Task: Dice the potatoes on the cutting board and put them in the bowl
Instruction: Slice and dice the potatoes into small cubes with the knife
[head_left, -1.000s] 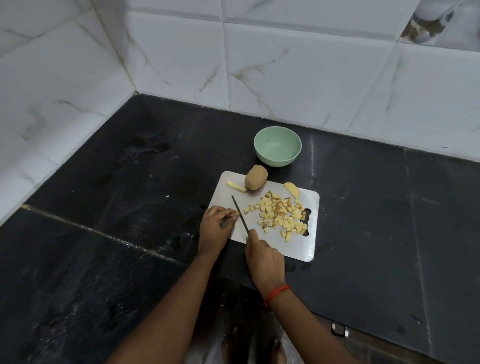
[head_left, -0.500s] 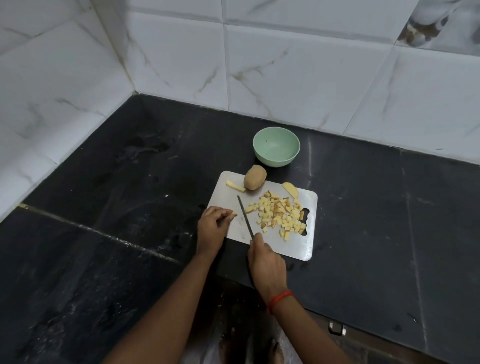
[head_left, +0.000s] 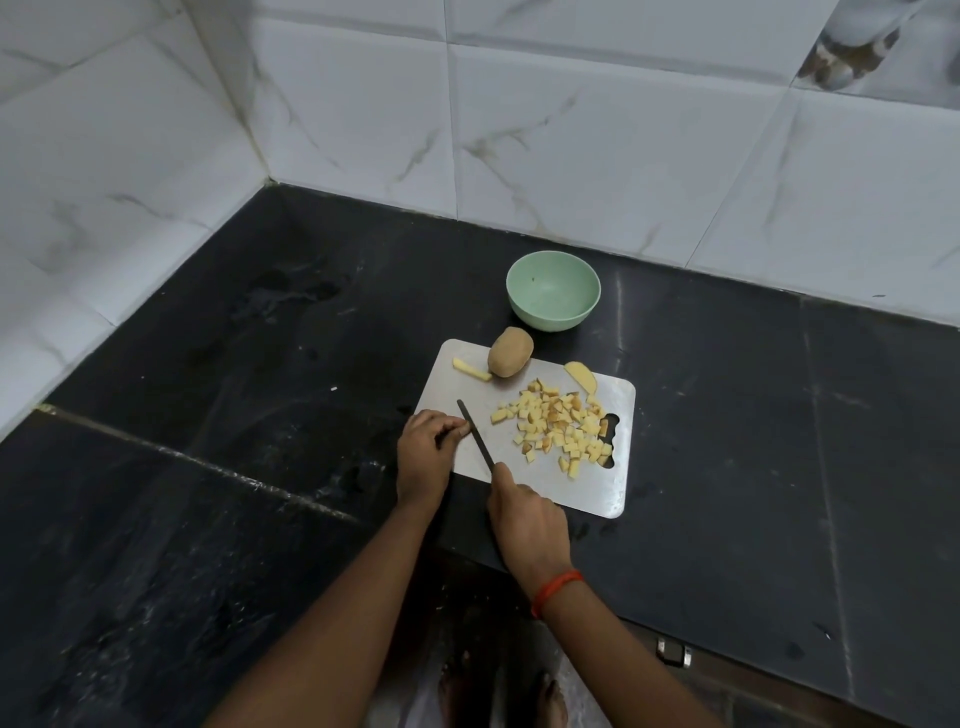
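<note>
**A:** Right hand (head_left: 527, 525) wrapped tight round the knife (head_left: 475, 439) handle, blade angled across the left side of the board (head_left: 597, 493).

**B:** And the left hand (head_left: 423, 452)?

**A:** Fingers curled, tips right up against the blade. Can't tell if they're pinching a piece.

**B:** Potatoes?

**A:** Dice (head_left: 558, 428) heaped right of the blade, by the board's cut-out. Whole potato (head_left: 510, 352) at the far edge, a strip (head_left: 471, 370) just beside it, a slice (head_left: 581, 375) to its right. Bowl (head_left: 553, 317) sits just beyond the board.
</note>
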